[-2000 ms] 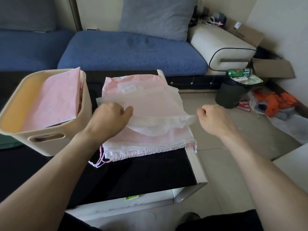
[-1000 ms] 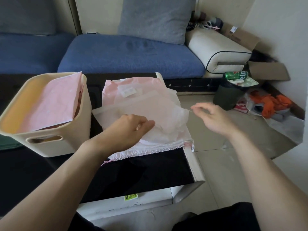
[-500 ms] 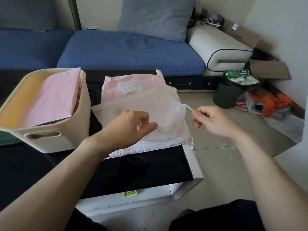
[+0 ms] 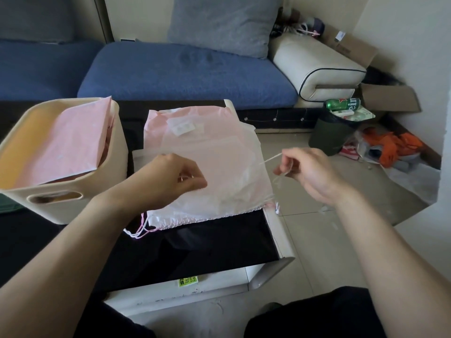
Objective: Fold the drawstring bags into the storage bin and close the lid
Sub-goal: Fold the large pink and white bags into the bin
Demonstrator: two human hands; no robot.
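storage bin [image 4: 73, 206]: cream, pink sheet inside | top drawstring bag [image 4: 234, 181]: translucent white | bag beneath [image 4: 161, 123]: pale pink, white label | cords [image 4: 139, 231]: pink and white | table top [image 4: 207, 247]: glossy black, white edge | sofa seat [image 4: 185, 74]: blue | cushion [image 4: 224, 23]: grey | can [image 4: 341, 104], far right: green

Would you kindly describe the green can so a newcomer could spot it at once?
Look past the right end of the blue sofa to the dark waste bin on the floor. The green can lies on its side on top of that bin's rubbish, the only shiny green thing beside the cardboard boxes.
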